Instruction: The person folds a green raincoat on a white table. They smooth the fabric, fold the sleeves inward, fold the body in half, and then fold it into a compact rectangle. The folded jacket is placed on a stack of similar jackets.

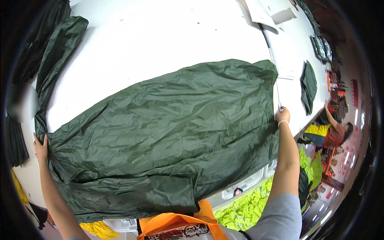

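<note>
A large dark green sheet-like garment of thin, shiny, creased fabric lies spread across the white table, its near part hanging over the front edge. At its left end my left hand grips the gathered fabric between thumb and fingers, and creases fan out from there. My right hand, with a beaded bracelet at the wrist, is closed beside the garment's right edge. Something small shows at its fingertips, too small to name. A thin line runs up the table from that hand.
More dark green fabric is heaped at the left. A folded green piece lies at the right of the white table. Bright yellow-green fabric fills a bin below. A person works at the far right.
</note>
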Demonstrator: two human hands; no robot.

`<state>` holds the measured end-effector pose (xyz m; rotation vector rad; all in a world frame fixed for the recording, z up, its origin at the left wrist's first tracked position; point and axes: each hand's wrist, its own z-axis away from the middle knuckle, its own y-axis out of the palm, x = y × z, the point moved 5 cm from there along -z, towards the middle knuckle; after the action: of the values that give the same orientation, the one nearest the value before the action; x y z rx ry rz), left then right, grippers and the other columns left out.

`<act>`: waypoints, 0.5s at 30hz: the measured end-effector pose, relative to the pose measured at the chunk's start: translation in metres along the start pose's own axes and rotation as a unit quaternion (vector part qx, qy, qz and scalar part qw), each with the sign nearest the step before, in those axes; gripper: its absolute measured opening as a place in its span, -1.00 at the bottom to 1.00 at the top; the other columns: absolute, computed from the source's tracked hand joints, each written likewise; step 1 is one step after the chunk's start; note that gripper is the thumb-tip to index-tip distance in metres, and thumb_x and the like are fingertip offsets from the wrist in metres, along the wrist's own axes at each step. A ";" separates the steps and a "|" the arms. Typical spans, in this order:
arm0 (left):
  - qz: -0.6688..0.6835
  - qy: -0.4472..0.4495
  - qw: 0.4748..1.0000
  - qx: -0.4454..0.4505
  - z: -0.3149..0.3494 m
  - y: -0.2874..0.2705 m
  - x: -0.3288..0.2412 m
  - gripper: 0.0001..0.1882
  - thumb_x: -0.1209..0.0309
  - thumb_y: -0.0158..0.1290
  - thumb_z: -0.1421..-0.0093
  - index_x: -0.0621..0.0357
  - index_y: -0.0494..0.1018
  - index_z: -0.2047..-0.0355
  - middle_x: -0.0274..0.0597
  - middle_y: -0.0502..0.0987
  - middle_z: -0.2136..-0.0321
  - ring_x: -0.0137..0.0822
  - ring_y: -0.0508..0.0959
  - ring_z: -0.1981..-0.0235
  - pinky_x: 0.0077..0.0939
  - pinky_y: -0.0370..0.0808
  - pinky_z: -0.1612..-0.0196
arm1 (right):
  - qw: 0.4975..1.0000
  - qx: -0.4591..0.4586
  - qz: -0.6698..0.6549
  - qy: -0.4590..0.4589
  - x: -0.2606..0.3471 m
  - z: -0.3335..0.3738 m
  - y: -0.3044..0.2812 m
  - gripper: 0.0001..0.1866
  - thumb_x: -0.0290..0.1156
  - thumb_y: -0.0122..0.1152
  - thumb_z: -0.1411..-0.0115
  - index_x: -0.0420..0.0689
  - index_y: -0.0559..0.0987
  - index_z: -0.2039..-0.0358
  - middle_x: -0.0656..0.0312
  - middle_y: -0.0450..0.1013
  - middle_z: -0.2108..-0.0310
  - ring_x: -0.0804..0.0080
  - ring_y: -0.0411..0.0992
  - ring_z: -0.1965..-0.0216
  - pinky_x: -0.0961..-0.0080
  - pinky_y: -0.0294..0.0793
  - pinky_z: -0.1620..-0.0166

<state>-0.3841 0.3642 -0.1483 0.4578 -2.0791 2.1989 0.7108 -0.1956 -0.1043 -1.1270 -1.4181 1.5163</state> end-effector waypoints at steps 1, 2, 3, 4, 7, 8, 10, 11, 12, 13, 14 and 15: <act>-0.015 -0.006 1.000 0.014 -0.006 0.000 0.008 -0.12 -0.24 -0.08 -0.12 -0.24 -0.13 -0.34 -0.01 0.23 -0.17 0.03 0.27 -0.17 0.28 0.19 -0.06 | 1.000 0.007 0.001 0.003 -0.002 -0.013 0.003 -0.67 -0.45 0.08 -0.07 -0.10 0.55 0.11 -0.09 0.47 0.18 -0.04 0.44 0.13 0.23 0.42 0.04; -0.026 -0.008 0.999 0.029 -0.009 -0.003 0.005 -0.11 -0.24 -0.06 -0.11 -0.24 -0.12 -0.34 -0.01 0.25 -0.16 0.04 0.27 -0.16 0.30 0.19 -0.05 | 1.000 0.000 0.011 -0.003 0.013 -0.014 -0.012 -0.67 -0.48 0.04 -0.10 -0.11 0.53 0.08 -0.08 0.48 0.18 -0.03 0.44 0.12 0.21 0.41 0.03; -0.037 -0.010 0.998 0.044 -0.012 -0.005 0.002 -0.11 -0.23 -0.04 -0.10 -0.23 -0.10 -0.33 -0.01 0.27 -0.15 0.04 0.28 -0.16 0.31 0.20 -0.04 | 0.999 -0.033 0.029 -0.013 0.017 -0.026 -0.013 -0.67 -0.47 0.04 -0.11 -0.12 0.52 0.07 -0.07 0.48 0.19 -0.01 0.44 0.12 0.22 0.41 0.04; -0.052 -0.009 0.998 0.039 -0.010 -0.006 0.000 -0.13 -0.15 0.04 -0.10 -0.13 -0.03 -0.32 0.07 0.31 -0.10 0.08 0.31 -0.12 0.17 0.26 -0.05 | 0.996 -0.067 0.048 -0.023 0.021 -0.040 -0.013 -0.66 -0.45 0.04 -0.13 -0.13 0.51 0.05 -0.06 0.48 0.19 0.02 0.45 0.12 0.22 0.41 0.04; 0.007 0.039 0.997 0.071 -0.044 0.026 0.042 -0.15 -0.05 0.11 -0.10 0.01 0.03 -0.29 0.19 0.35 -0.04 0.14 0.36 -0.06 -0.03 0.32 -0.06 | 0.970 -0.085 -0.217 -0.074 0.039 -0.094 -0.019 -0.62 -0.31 0.09 -0.19 -0.17 0.48 0.01 0.02 0.50 0.22 0.23 0.49 0.18 0.33 0.45 0.16; 0.059 0.052 0.994 0.078 -0.036 0.026 0.043 -0.17 0.07 0.17 -0.09 0.17 0.09 -0.25 0.27 0.38 0.00 0.15 0.40 -0.02 -0.19 0.35 -0.07 | 0.940 0.023 -0.340 -0.029 0.082 -0.094 -0.031 -0.60 -0.25 0.11 -0.19 -0.16 0.48 0.00 0.08 0.50 0.24 0.34 0.47 0.22 0.44 0.44 0.22; 0.098 0.063 0.987 0.107 -0.032 0.022 0.056 -0.18 0.11 0.19 -0.08 0.21 0.10 -0.24 0.26 0.39 0.00 0.12 0.41 -0.03 -0.17 0.35 -0.07 | 0.880 0.167 -0.443 -0.023 0.175 -0.072 -0.065 -0.58 -0.21 0.15 -0.19 -0.14 0.48 -0.01 0.19 0.51 0.29 0.52 0.44 0.31 0.60 0.39 0.33; 0.118 0.073 0.983 0.122 -0.035 0.021 0.058 -0.18 0.13 0.20 -0.08 0.23 0.10 -0.24 0.26 0.39 0.00 0.11 0.41 -0.03 -0.17 0.35 -0.07 | 0.877 0.200 -0.432 -0.065 0.198 -0.069 -0.072 -0.59 -0.22 0.16 -0.18 -0.13 0.49 -0.01 0.25 0.51 0.32 0.59 0.42 0.37 0.66 0.35 0.38; 0.150 0.041 0.975 0.162 -0.032 0.017 0.025 -0.19 0.17 0.21 -0.08 0.31 0.12 -0.22 0.23 0.38 -0.02 0.05 0.41 -0.04 -0.20 0.33 -0.10 | 0.873 0.204 -0.432 -0.092 0.204 -0.074 -0.081 -0.60 -0.25 0.16 -0.18 -0.14 0.49 -0.01 0.28 0.51 0.33 0.60 0.40 0.39 0.69 0.33 0.38; 0.173 0.056 0.971 0.156 -0.030 0.011 0.019 -0.20 0.17 0.20 -0.09 0.33 0.12 -0.21 0.22 0.39 -0.02 0.04 0.41 -0.04 -0.20 0.33 -0.10 | 0.862 0.219 -0.439 -0.129 0.213 -0.085 -0.084 -0.60 -0.28 0.16 -0.18 -0.14 0.49 -0.01 0.30 0.50 0.34 0.62 0.38 0.41 0.72 0.31 0.39; 0.196 0.063 0.967 0.149 -0.025 0.008 0.022 -0.21 0.18 0.20 -0.09 0.35 0.13 -0.20 0.21 0.39 -0.02 0.03 0.41 -0.04 -0.21 0.33 -0.10 | 0.855 0.196 -0.477 -0.053 0.211 -0.100 -0.086 -0.62 -0.37 0.16 -0.17 -0.16 0.50 0.00 0.30 0.51 0.32 0.63 0.38 0.40 0.72 0.32 0.37; 0.222 0.077 0.962 0.139 -0.029 0.009 0.019 -0.22 0.19 0.20 -0.09 0.37 0.13 -0.19 0.19 0.39 -0.03 0.02 0.42 -0.04 -0.22 0.33 -0.10 | 0.847 0.176 -0.501 0.007 0.183 -0.129 -0.068 -0.62 -0.42 0.17 -0.15 -0.18 0.50 0.00 0.26 0.52 0.29 0.54 0.41 0.33 0.65 0.38 0.27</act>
<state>-0.4086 0.3892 -0.1528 -0.1879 -1.9434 2.6849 0.7717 0.0246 -0.0544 -0.0744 -1.3011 0.9069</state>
